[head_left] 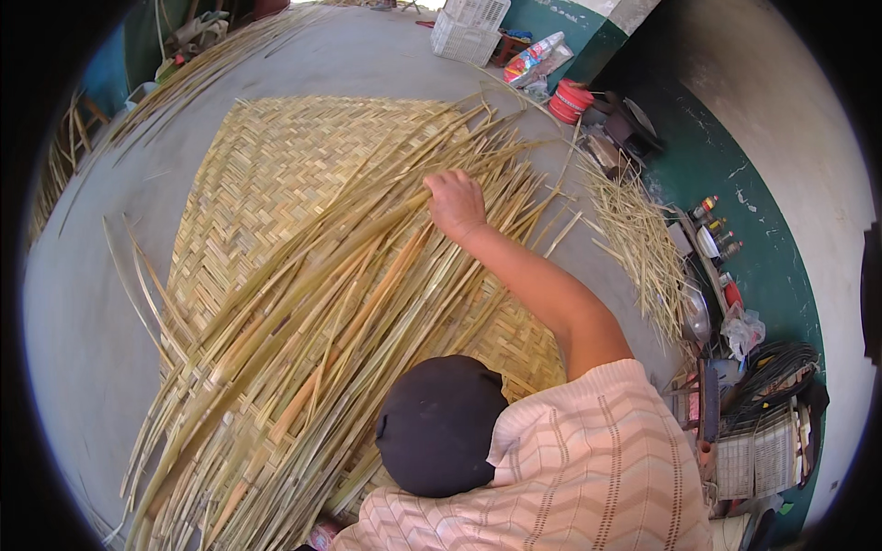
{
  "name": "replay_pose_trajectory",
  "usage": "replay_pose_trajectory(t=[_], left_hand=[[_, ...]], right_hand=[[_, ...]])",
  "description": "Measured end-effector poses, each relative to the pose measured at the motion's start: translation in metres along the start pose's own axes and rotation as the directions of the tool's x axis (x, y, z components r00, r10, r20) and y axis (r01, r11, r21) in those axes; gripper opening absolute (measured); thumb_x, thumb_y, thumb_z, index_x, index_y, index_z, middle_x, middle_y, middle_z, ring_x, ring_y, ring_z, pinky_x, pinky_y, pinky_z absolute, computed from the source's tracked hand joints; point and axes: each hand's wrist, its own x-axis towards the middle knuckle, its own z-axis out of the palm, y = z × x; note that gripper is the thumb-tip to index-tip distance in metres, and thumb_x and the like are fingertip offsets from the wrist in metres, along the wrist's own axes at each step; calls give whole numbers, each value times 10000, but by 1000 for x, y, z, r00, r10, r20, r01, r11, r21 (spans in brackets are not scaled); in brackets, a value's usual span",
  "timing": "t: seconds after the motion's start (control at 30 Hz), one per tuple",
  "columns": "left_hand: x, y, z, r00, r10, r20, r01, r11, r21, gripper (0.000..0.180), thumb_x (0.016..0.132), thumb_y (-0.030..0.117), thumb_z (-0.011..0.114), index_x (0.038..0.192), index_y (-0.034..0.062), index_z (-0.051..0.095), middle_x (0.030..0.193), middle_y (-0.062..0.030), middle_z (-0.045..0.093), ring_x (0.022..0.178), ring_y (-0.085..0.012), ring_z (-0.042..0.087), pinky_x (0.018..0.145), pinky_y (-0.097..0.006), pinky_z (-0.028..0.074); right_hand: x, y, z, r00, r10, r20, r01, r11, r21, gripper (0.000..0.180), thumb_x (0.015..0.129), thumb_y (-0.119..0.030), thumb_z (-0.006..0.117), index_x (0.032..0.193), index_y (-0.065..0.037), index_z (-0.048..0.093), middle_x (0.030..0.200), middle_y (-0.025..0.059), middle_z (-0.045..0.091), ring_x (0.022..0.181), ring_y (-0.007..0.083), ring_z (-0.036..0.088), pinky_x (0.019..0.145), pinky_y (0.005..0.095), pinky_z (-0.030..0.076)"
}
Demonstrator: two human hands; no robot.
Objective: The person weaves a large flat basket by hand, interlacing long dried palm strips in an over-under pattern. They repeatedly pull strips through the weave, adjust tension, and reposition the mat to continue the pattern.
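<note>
My right hand [456, 204] reaches forward over a loose pile of long bamboo strips [340, 312], its fingers curled closed. A broad greenish-brown bamboo strip [363, 228] runs from the hand down to the left. The pile lies slantwise across a large woven bamboo mat [266, 170] with a zigzag weave, spread on the floor. Strip ends stick out past the mat's edges at upper right and lower left. A pink knitted sleeve covers my right shoulder. A dark rounded shape [441, 427] hides part of the mat and strips. My left hand does not show.
More strips lie on the grey floor [83, 303] at the far left. Short split pieces [634, 239] are heaped at right. Along the green wall stand a red round container [571, 101], bottles [707, 208], a metal bowl [695, 315] and a black coil [772, 381]. White crates [464, 41] are behind.
</note>
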Motion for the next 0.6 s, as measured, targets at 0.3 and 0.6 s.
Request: replay_pose_trajectory(t=[0.3,0.6], left_hand=[[-12,-31,13,998,-47,45,48,999,-15,141,911,162,564,984,45,534,950,-84,570,918,-200,539,877,-336,486],[-19,-56,2,996,-85,28,86,995,-56,190,934,175,538,1049,24,535,1031,-106,573,991,-212,536,913,-341,476]], right_hand=[[155,11,-150,931,-59,-360,63,998,1,353,862,-98,524,1206,-130,597,1109,123,627,1124,332,541,904,454,479],[259,-67,-289,668,-297,-682,256,953,-164,221,861,-123,498,1008,-45,642,927,231,661,886,388,652,815,465,507]])
